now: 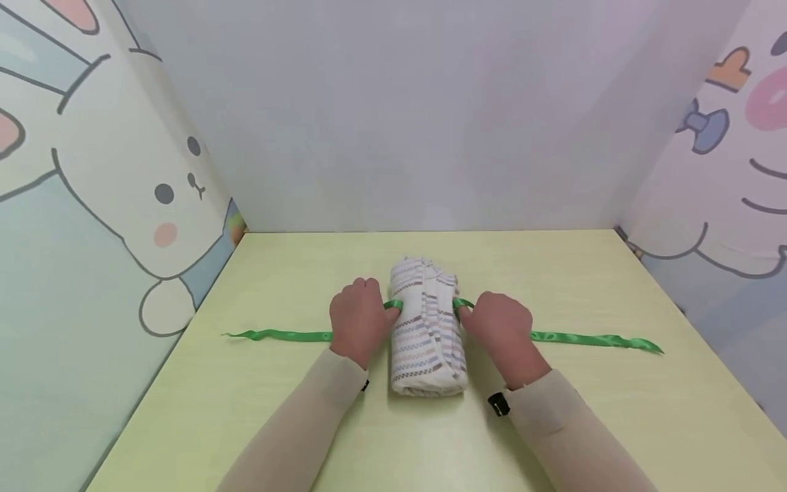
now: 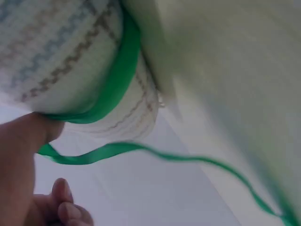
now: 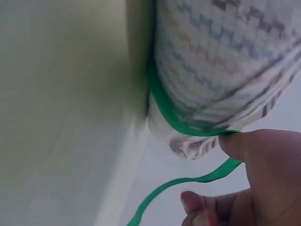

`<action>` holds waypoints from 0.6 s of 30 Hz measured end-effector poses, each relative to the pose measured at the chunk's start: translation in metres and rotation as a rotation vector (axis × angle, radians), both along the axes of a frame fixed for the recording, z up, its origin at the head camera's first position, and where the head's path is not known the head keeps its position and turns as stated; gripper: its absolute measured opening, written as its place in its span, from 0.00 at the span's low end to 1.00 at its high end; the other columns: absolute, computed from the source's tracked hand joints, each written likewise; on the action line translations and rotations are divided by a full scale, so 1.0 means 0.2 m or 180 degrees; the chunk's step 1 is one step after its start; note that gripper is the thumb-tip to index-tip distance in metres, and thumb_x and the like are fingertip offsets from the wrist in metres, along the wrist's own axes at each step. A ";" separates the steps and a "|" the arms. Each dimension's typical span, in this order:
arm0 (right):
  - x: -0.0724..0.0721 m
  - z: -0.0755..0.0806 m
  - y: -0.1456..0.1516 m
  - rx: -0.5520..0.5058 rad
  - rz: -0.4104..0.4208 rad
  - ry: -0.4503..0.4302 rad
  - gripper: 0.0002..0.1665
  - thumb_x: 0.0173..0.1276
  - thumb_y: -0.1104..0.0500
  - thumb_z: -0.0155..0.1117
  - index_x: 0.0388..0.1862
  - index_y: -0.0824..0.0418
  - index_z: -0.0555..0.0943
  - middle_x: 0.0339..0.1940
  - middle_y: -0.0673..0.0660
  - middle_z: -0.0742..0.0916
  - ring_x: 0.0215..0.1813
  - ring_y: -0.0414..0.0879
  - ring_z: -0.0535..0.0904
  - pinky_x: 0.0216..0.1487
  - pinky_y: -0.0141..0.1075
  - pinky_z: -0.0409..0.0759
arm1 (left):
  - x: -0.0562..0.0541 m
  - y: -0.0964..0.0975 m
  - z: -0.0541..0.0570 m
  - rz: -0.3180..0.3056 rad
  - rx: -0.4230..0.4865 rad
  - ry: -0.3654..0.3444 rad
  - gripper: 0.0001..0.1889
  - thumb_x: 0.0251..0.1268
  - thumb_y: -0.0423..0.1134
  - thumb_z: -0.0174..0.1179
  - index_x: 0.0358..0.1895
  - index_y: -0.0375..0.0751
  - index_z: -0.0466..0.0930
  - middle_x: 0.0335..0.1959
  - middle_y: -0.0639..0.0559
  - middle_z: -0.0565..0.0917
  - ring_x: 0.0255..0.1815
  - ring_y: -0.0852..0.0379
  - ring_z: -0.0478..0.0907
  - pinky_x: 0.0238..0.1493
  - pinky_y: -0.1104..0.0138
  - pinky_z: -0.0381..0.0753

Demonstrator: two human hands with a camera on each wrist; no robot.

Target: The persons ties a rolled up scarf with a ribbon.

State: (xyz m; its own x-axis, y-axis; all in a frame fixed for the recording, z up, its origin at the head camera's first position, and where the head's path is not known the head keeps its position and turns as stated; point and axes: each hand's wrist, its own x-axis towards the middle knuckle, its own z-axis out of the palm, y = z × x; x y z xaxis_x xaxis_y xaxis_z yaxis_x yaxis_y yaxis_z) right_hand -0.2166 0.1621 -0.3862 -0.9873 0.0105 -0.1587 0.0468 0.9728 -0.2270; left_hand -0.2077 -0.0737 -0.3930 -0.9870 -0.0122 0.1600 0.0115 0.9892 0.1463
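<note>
A rolled white cloth (image 1: 413, 348) with blue, pink and brown striped patterns lies lengthwise on the table. From beneath it, a green ribbon (image 1: 596, 339) comes up on both sides. My left hand (image 1: 359, 320) is at the roll's left side, its thumb against the ribbon. On the right side, my right hand (image 1: 501, 331) holds the other part of the ribbon. In the left wrist view the ribbon (image 2: 115, 87) hugs the roll and runs under the thumb; the right wrist view shows the same. Where each hand meets the ribbon is partly hidden.
Beyond the hands, the loose ribbon ends lie out to the left and right on the pale yellow table (image 1: 424, 444). A plain light wall (image 1: 418, 116) stands at the back. Side panels carry cartoon animals, a rabbit (image 1: 141, 184) among them.
</note>
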 end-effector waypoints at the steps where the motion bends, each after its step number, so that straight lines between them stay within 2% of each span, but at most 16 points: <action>1: 0.01 0.01 0.00 0.0026 -0.0014 -0.0079 0.31 0.76 0.37 0.52 0.23 0.60 0.76 0.20 0.56 0.78 0.23 0.50 0.75 0.21 0.41 0.70 | 0.01 0.01 0.01 0.0092 0.0004 -0.0097 0.24 0.64 0.61 0.66 0.23 0.44 0.76 0.20 0.53 0.72 0.20 0.54 0.72 0.21 0.62 0.72; 4: 0.02 0.02 -0.01 -0.0030 0.0014 -0.0294 0.34 0.79 0.38 0.46 0.17 0.57 0.75 0.17 0.54 0.77 0.22 0.49 0.74 0.23 0.40 0.68 | 0.04 0.02 0.02 0.0248 0.0077 -0.0509 0.29 0.70 0.63 0.58 0.16 0.47 0.74 0.14 0.54 0.73 0.17 0.55 0.72 0.19 0.60 0.71; 6: 0.03 0.03 -0.01 -0.0216 0.0074 -0.0482 0.36 0.80 0.40 0.43 0.17 0.58 0.78 0.17 0.55 0.79 0.21 0.49 0.76 0.23 0.41 0.69 | 0.05 0.02 0.02 0.0287 0.0186 -0.0772 0.30 0.74 0.63 0.51 0.15 0.48 0.74 0.14 0.53 0.73 0.18 0.55 0.73 0.20 0.60 0.72; 8: 0.04 0.02 -0.01 -0.0477 0.0168 -0.0638 0.37 0.81 0.43 0.40 0.18 0.60 0.81 0.16 0.56 0.82 0.20 0.50 0.78 0.24 0.41 0.72 | 0.06 0.02 0.01 0.0303 0.0360 -0.0945 0.31 0.76 0.62 0.47 0.17 0.47 0.74 0.15 0.51 0.74 0.19 0.54 0.73 0.21 0.59 0.72; 11: 0.04 0.00 -0.02 -0.0868 0.0253 -0.0718 0.37 0.82 0.46 0.37 0.22 0.64 0.83 0.18 0.57 0.84 0.20 0.51 0.82 0.27 0.42 0.76 | 0.07 0.03 -0.01 0.0291 0.0673 -0.1105 0.30 0.79 0.60 0.42 0.18 0.46 0.74 0.17 0.49 0.73 0.19 0.53 0.72 0.22 0.59 0.71; 14: 0.04 -0.01 -0.02 -0.1138 0.0242 -0.0612 0.34 0.82 0.48 0.36 0.24 0.64 0.81 0.19 0.57 0.84 0.21 0.52 0.82 0.28 0.41 0.77 | 0.08 0.05 -0.03 0.0212 0.1006 -0.1170 0.29 0.81 0.56 0.39 0.21 0.45 0.73 0.18 0.48 0.72 0.20 0.52 0.71 0.23 0.60 0.72; 18: 0.02 -0.04 -0.03 -0.1463 0.0150 -0.0531 0.31 0.82 0.49 0.35 0.25 0.63 0.77 0.18 0.58 0.81 0.21 0.52 0.79 0.26 0.40 0.75 | 0.08 0.06 -0.03 0.0065 0.1500 -0.1208 0.27 0.83 0.53 0.35 0.31 0.41 0.77 0.23 0.46 0.72 0.24 0.50 0.72 0.29 0.59 0.73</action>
State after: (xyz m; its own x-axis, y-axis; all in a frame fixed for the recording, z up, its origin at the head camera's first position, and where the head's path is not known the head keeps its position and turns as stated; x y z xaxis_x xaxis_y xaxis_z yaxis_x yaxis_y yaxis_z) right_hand -0.2117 0.1558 -0.3939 -0.9456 -0.1420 -0.2926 0.0774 0.7756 -0.6265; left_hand -0.1909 -0.0623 -0.3990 -0.9729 -0.0157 -0.2306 -0.1456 0.8163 0.5590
